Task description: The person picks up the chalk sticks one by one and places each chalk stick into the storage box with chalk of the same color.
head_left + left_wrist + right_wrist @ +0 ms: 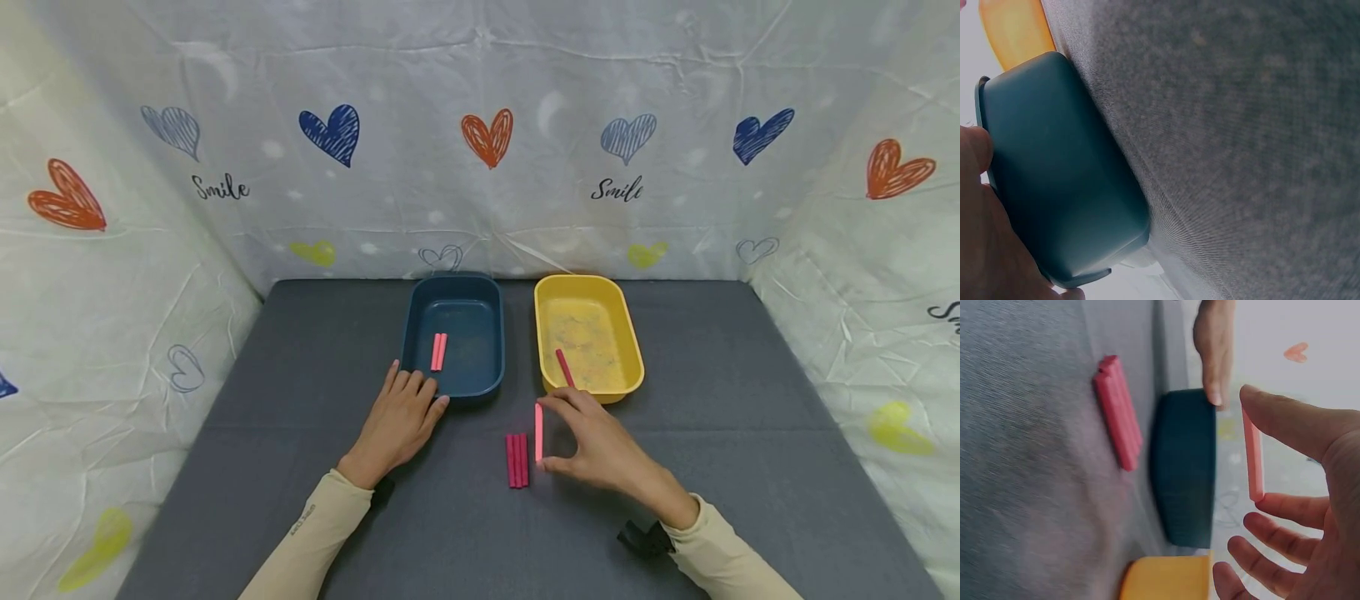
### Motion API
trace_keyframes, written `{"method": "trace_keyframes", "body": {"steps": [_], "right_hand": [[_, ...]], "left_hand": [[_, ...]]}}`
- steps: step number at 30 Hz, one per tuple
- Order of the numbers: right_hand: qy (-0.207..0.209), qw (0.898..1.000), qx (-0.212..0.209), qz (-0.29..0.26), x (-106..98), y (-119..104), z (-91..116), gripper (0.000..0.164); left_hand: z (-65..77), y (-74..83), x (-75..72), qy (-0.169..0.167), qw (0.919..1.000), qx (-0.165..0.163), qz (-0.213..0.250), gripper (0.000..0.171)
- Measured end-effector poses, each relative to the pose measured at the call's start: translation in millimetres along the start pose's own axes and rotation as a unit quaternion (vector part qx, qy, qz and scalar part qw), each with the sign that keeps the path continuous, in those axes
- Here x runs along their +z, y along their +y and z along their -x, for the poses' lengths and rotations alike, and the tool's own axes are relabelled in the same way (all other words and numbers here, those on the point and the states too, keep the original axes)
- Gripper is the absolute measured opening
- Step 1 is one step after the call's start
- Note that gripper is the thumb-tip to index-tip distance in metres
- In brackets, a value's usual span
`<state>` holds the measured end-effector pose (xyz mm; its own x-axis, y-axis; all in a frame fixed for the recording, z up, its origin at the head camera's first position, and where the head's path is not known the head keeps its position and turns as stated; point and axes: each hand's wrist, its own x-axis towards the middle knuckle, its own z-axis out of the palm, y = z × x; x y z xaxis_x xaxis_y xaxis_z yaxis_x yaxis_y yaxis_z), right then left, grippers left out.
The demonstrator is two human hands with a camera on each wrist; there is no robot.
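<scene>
My right hand (600, 442) pinches a light pink stick (538, 433) end to end between thumb and forefinger, held above the table; in the right wrist view the same stick (1253, 456) stands clear of the other fingers. Just left of it, three dark pink sticks (517, 460) lie side by side on the table. My left hand (400, 423) rests on the near left corner of the blue tub (491, 387), its fingers over the rim. Two light pink sticks (438, 352) lie inside that tub. One dark pink stick (564, 367) is in the yellow tub (633, 379), its lower end hidden.
Both tubs stand side by side near the back edge of the dark grey table (322, 350), with a narrow gap between them. A white curtain (405, 192) printed with hearts hangs behind and at both sides.
</scene>
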<state>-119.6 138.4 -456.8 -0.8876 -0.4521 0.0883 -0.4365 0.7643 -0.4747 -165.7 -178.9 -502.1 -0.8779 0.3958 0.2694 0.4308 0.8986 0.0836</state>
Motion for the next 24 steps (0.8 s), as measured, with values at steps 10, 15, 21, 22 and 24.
{"method": "trace_keyframes", "body": {"steps": [10, 15, 21, 22, 24], "right_hand": [[0.049, 0.998, -0.048, 0.010, -25, -6, -15, 0.084], [0.067, 0.996, -0.063, 0.000, -38, -8, -23, 0.083], [0.071, 0.995, -0.065, -0.015, -49, -11, -34, 0.083], [0.072, 0.995, -0.065, -0.017, -50, -12, -36, 0.083], [0.075, 0.995, -0.066, -0.022, -52, -13, -40, 0.083]], "left_hand": [[0.2, -0.4, 0.0, 0.000, 1.0000, 0.001, 0.000, 0.034], [0.1, -0.5, 0.4, -0.001, 1.0000, 0.001, -0.002, 0.034], [-0.1, -0.8, 0.4, -0.002, 1.0000, 0.000, -0.004, 0.033], [-0.1, -0.8, 0.5, -0.001, 1.0000, 0.000, -0.004, 0.033], [-0.1, -0.9, 0.5, 0.000, 1.0000, 0.000, -0.004, 0.033]]}}
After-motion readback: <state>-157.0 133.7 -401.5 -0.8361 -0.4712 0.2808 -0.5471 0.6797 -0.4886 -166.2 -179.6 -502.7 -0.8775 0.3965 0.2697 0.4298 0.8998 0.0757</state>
